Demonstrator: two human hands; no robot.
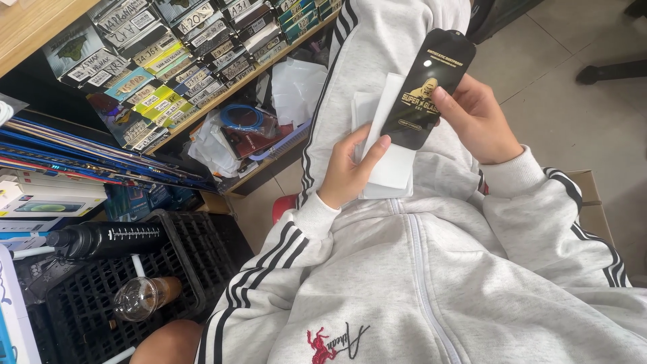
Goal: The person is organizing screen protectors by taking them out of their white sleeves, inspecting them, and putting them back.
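My right hand (pixel 480 120) grips a long black glossy screen-protector sheet (pixel 428 84) with a gold figure printed on it, tilted over my lap. My left hand (pixel 349 170) holds a white sleeve and a stack of white sheets (pixel 389 162) just under the black sheet's lower end, thumb lying across the white paper. Both hands rest above my grey trousers with black side stripes (pixel 377 47). I wear a light grey zip top (pixel 418 269) with striped sleeves.
Wooden shelves (pixel 34 20) at the left hold rows of labelled small boxes (pixel 168 61) and a bin of bags with a blue cable (pixel 242 121). A black plastic crate (pixel 135 269), a black bottle (pixel 108 239) and a clear bottle (pixel 141 296) stand lower left. Grey tiled floor (pixel 573 121) lies to the right.
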